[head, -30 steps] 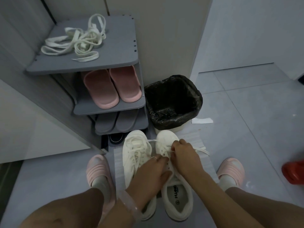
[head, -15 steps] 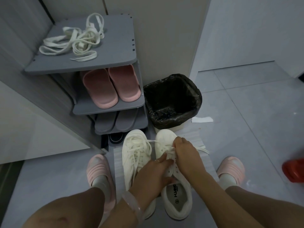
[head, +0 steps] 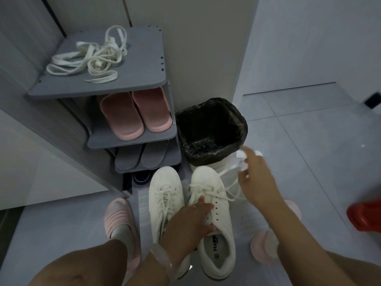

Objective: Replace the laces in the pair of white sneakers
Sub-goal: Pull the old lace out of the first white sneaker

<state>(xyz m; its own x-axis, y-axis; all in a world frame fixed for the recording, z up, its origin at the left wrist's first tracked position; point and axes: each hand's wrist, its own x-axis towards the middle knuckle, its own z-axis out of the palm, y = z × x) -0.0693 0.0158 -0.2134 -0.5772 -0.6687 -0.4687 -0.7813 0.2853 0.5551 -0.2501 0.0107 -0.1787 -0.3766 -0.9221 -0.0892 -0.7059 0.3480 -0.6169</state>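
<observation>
Head view. Two white sneakers stand side by side on the floor at 6 o'clock, toes toward 12 o'clock. The left sneaker (head: 165, 205) is fully laced and untouched. The right sneaker (head: 212, 215) is partly unlaced: its upper eyelets on the right flank are bare, and its lace (head: 228, 171) is drawn out from the toe end toward 2 o'clock.

The left hand (head: 188, 226) is laid across the tongue of the right sneaker, fingers extended and pressed down, so that the shoe is pinned; nothing is gripped by it. The right hand (head: 257, 178) is raised at 2 o'clock of that shoe, beside the waste bin (head: 243, 124). The lace runs up to its fingertips, but the hand is blurred by motion; whether the lace is pinched or merely draped cannot be told.

The governing relation is judged as follows: the long axis of the shoe runs 6 to 12 o'clock, while the lace is led away obliquely toward 2 o'clock. The remaining crossings lie near the toe, nearer to the right hand. Further extraction would be expected to be made by that hand, against the hold of the left.

A tangle of spare laces (head: 90, 60) lies on the top shelf of the shoe rack (head: 142, 79) at 11 o'clock, well apart from both hands.
</observation>
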